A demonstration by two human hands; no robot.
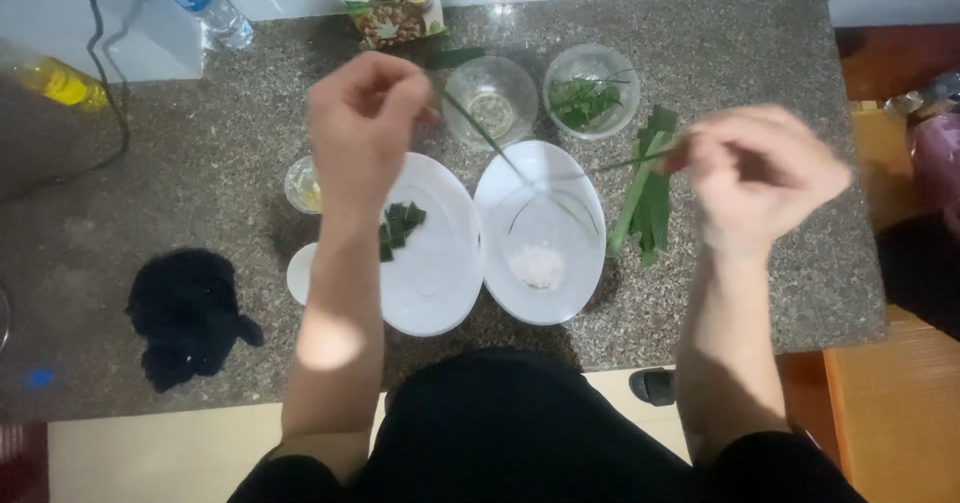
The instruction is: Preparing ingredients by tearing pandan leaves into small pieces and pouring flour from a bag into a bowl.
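The left hand point(365, 123) pinches one end of a thin green leaf strip point(520, 168), raised above the white plate point(440, 263) of cut leaf pieces point(400, 225). The strip stretches rightward to the right hand point(765, 173), which pinches its other end beside a leaf bundle point(645, 198).

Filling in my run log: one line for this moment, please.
left hand: pinching leaf strip | right hand: pinching other end | below: two white plates
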